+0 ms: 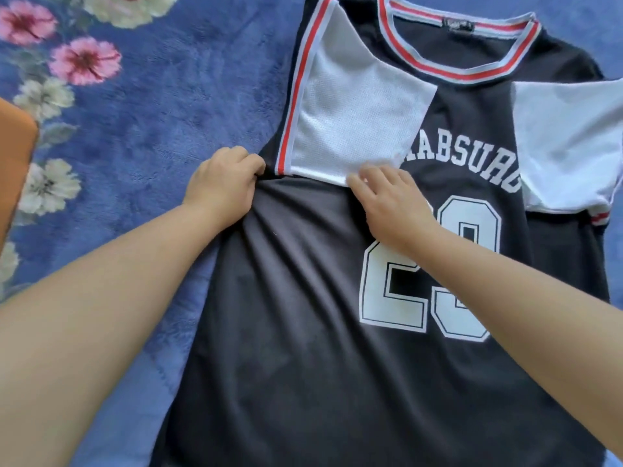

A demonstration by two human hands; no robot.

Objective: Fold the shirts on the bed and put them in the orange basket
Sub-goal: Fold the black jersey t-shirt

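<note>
Bright, even daylight, soft shadows; edges bowed, perhaps slightly blurred.

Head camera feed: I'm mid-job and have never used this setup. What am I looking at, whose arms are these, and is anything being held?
No machine here: a person's two bare arms, filmed from a camera on their head looking down. A black jersey lies front-up on a blue flowered blanket. Its white sleeve is folded in over the chest. The left hand grips bunched fabric at the jersey's side edge. The right hand rests fingers flat at that sleeve's hem, holding nothing. An orange edge, perhaps the basket, shows far left.
</note>
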